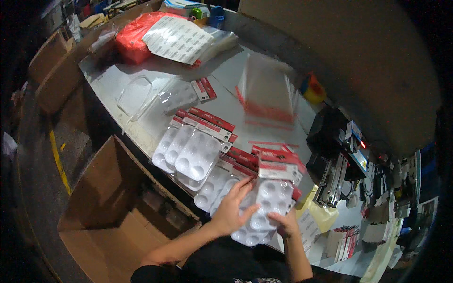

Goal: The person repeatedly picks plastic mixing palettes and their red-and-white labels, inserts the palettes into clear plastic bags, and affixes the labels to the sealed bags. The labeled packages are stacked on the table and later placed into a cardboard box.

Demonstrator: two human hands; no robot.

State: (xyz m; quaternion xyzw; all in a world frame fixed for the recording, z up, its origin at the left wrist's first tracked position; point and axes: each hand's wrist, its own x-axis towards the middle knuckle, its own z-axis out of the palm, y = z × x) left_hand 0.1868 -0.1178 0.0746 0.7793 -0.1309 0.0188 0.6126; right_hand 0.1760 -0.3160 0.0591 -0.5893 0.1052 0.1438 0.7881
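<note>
White plastic paint palette pack (pixel 271 200) with red header card, lying atop overlapping identical packs

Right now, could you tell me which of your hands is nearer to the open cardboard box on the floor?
Left. The left hand rests on the stacked white palette packs, on the side toward the cardboard box; the right hand is farther right.

Bare strip of surface (pixel 226 75) open at far middle, between clear lids (pixel 155 96) on the left and upright clear bag (pixel 266 89) on the right. Near side crowded: palette packs (pixel 193 151) overlap edge to edge. Black machine (pixel 337 158) blocks right; open cardboard box (pixel 113 212) below left edge.
</note>
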